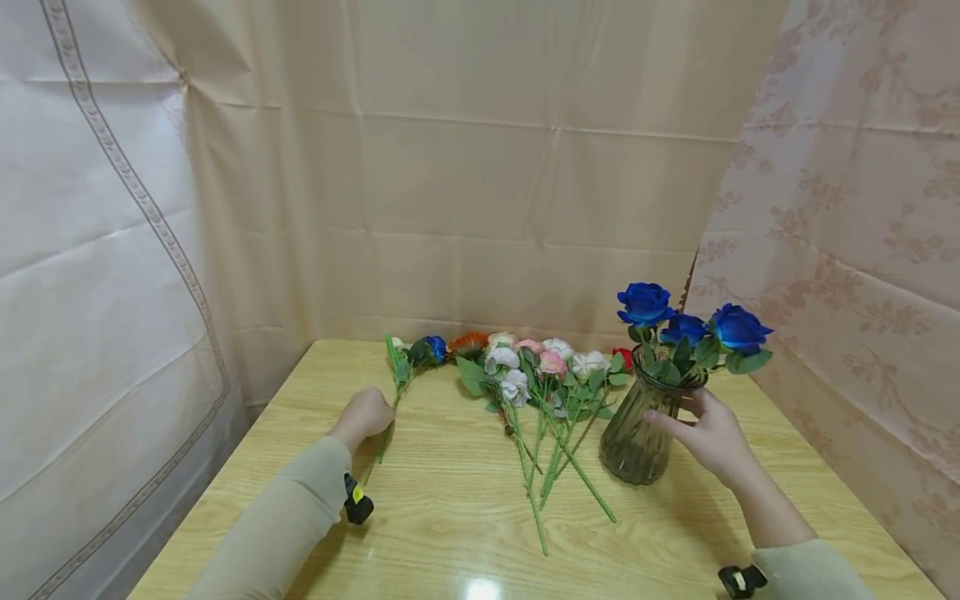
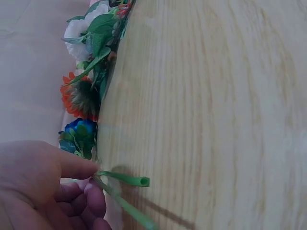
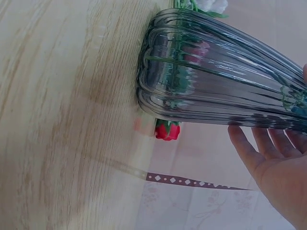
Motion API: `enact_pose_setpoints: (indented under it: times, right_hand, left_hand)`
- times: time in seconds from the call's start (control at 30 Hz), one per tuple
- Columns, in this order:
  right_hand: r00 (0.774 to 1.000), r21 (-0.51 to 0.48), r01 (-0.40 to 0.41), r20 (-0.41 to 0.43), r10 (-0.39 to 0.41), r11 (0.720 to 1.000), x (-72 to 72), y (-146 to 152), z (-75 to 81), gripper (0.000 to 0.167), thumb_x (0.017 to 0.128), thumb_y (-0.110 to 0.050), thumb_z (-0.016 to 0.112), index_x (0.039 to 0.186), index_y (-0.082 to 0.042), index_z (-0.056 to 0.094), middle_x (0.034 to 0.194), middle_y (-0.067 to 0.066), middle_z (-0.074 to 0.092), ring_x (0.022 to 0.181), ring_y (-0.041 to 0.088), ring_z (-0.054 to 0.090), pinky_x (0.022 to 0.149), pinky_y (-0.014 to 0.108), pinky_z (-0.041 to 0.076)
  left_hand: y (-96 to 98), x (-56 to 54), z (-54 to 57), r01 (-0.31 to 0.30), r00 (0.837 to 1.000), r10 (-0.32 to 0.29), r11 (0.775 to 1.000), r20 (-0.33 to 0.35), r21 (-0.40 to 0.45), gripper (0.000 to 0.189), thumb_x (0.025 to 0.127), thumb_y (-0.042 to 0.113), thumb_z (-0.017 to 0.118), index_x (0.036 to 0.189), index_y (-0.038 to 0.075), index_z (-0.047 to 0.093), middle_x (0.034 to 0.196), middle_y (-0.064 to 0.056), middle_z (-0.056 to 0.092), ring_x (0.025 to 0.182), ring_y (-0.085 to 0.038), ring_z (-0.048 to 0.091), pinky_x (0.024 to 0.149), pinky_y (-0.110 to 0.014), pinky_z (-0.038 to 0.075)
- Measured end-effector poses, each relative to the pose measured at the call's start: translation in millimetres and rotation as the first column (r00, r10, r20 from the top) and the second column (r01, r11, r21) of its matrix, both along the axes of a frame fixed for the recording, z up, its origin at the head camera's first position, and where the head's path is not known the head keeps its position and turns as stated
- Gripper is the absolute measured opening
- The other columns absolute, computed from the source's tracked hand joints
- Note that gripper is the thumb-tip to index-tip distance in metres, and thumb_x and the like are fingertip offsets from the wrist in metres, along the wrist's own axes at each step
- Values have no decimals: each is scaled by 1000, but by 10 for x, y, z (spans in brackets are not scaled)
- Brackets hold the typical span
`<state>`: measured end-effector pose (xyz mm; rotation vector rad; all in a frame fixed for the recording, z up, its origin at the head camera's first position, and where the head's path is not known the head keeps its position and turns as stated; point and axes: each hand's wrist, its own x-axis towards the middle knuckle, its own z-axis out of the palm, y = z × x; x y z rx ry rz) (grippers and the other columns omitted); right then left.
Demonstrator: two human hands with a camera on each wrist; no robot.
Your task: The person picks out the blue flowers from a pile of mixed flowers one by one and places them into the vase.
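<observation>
My left hand [image 1: 366, 414] pinches thin green flower stems [image 2: 127, 206] between thumb and fingers, low over the table's left side. Two cut stem ends stick out past the fingertips in the left wrist view. Beyond the hand, the stems run toward a blue rose [image 1: 435, 348] and leaves at the back; which bloom belongs to which stem I cannot tell. At the right, my right hand [image 1: 712, 437] holds a ribbed, smoky glass vase [image 1: 633, 437], thumb on the near side and fingers on the far side. Several blue roses [image 1: 738, 327] stand in the vase, which rests on the table.
Between the hands lies a heap of artificial flowers: white blooms [image 1: 514, 386], a pink one [image 1: 552, 362], an orange one [image 1: 468, 344] and a red rose [image 3: 167, 131]. Their stems point toward the front of the wooden table [image 1: 442, 533]. Curtains [image 1: 480, 183] hang behind and at both sides.
</observation>
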<state>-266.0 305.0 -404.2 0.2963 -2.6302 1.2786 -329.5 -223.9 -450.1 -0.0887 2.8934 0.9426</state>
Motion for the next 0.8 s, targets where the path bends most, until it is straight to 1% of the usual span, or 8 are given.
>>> enact_pose_setpoints:
  times: [0.17, 0.3, 0.47, 0.57, 0.63, 0.73, 0.8]
  right_hand:
    - [1000, 4, 3, -1, -3, 1000, -8, 1, 2, 89, 94, -48, 73, 155, 2, 33, 152, 29, 40, 136, 53, 41, 99, 64, 45]
    - [1000, 6, 5, 1, -5, 1000, -9, -1, 2, 89, 94, -48, 73, 155, 2, 33, 152, 29, 41, 135, 53, 41, 99, 64, 45]
    - [1000, 4, 7, 0, -7, 1000, -1, 1, 4, 88, 94, -48, 73, 155, 2, 33, 152, 29, 41, 135, 53, 41, 100, 64, 44]
    - [1000, 6, 7, -3, -7, 1000, 6, 1, 5, 88, 94, -48, 72, 155, 2, 33, 152, 29, 41, 135, 53, 41, 100, 65, 44]
    - [1000, 6, 6, -2, -6, 1000, 9, 0, 8, 87, 94, -48, 72, 154, 3, 34, 151, 29, 41, 135, 53, 41, 100, 65, 44]
    - [1000, 8, 2, -4, -2, 1000, 9, -1, 8, 87, 94, -48, 72, 154, 3, 34, 152, 29, 40, 135, 53, 41, 99, 65, 44]
    - [1000, 9, 2, -3, -2, 1000, 9, -1, 7, 87, 94, -48, 72, 154, 3, 33, 152, 29, 40, 135, 53, 41, 99, 64, 45]
  left_hand:
    - [4, -7, 23, 2, 1000, -2, 1000, -3, 15, 46, 99, 5, 51, 55, 17, 40, 49, 3, 30, 44, -12, 26, 44, -27, 29]
    - [20, -21, 31, -1, 1000, 1, 999, 3, 36, 49, 100, 8, 52, 54, 17, 39, 49, 3, 31, 43, -11, 27, 43, -26, 29]
    - [54, -48, 20, -7, 1000, 6, 995, 13, 102, 52, 102, 15, 56, 53, 17, 40, 47, 4, 34, 41, -11, 30, 42, -25, 31]
    - [89, -24, 21, -12, 1000, 9, 985, 16, 170, 51, 102, 16, 57, 53, 16, 42, 47, 2, 39, 40, -11, 34, 42, -25, 33]
    - [120, 9, 33, -7, 1000, 5, 976, 7, 216, 50, 103, 15, 57, 55, 15, 44, 49, 0, 46, 41, -12, 39, 44, -25, 37]
    - [165, 57, 52, 13, 1000, -8, 962, -18, 274, 45, 104, 15, 55, 59, 11, 50, 53, -4, 52, 45, -14, 47, 50, -27, 43]
    - [200, 71, 64, 23, 999, -14, 953, -32, 303, 40, 105, 15, 55, 66, 6, 55, 55, -5, 54, 48, -16, 52, 53, -29, 46]
